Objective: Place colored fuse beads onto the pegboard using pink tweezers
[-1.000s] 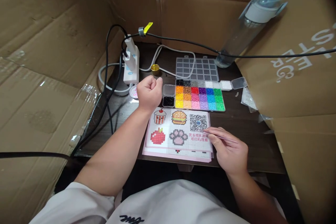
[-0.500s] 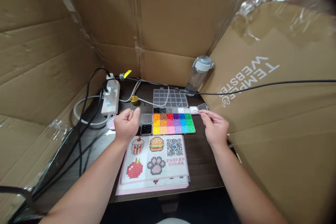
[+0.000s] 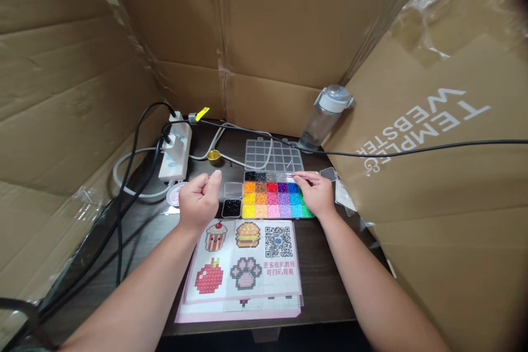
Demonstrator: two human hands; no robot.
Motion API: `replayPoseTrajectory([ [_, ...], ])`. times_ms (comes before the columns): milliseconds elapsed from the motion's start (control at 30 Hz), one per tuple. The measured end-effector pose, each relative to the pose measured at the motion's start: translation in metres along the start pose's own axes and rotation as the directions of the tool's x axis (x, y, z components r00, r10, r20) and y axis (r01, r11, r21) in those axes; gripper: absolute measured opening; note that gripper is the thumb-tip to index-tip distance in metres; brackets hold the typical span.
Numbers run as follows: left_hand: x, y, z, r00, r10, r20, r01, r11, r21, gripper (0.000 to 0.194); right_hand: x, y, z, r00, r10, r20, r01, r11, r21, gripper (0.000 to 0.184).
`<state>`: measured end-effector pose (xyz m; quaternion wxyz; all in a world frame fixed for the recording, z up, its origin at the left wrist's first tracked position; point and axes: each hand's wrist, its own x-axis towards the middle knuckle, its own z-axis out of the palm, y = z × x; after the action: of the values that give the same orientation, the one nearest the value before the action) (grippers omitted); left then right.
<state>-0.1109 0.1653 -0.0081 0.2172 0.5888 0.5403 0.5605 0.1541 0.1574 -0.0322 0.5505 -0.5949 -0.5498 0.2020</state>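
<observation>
My right hand (image 3: 317, 193) rests over the right end of the bead tray (image 3: 272, 197), a box of many coloured compartments. It pinches thin metal tweezers (image 3: 293, 176) whose tip points at the white beads in the top row. My left hand (image 3: 198, 202) hovers left of the tray in a loose fist; what it holds, if anything, is hidden. Just below both hands lies a pattern sheet (image 3: 244, 261) with a cupcake, burger, apple, paw and QR code, on a pink board.
The tray's clear lid (image 3: 273, 156) lies behind it. Small clear boxes (image 3: 232, 199) sit at the tray's left. A power strip (image 3: 176, 152) with cables, a gold cap (image 3: 213, 157) and a water bottle (image 3: 324, 119) stand at the back. Cardboard walls enclose the dark table (image 3: 330, 264).
My right hand has lifted from the pattern sheet and moved up and then left onto the bead tray with the tweezers. The camera has tilted upward. My left fist barely moved.
</observation>
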Motion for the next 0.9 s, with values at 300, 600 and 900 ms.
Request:
replayPoseTrajectory([
  [300,0.0001,-0.0051,0.0006,1.0,-0.009,0.007,0.009,1.0,0.002,0.052,-0.0018,0.0041,-0.0003,1.0,0.014,0.008,-0.014,1.0,-0.014,0.015],
  [600,0.0002,-0.0068,0.0013,1.0,-0.002,0.006,0.002,1.0,-0.013,0.052,-0.0015,0.0028,-0.0017,1.0,0.016,-0.011,-0.016,0.999,-0.033,0.016],
  [900,-0.0004,-0.0029,0.0016,1.0,-0.005,0.0,0.005,0.999,-0.032,0.052,-0.002,0.003,-0.0004,1.0,0.017,-0.026,-0.018,0.998,-0.054,0.014],
])
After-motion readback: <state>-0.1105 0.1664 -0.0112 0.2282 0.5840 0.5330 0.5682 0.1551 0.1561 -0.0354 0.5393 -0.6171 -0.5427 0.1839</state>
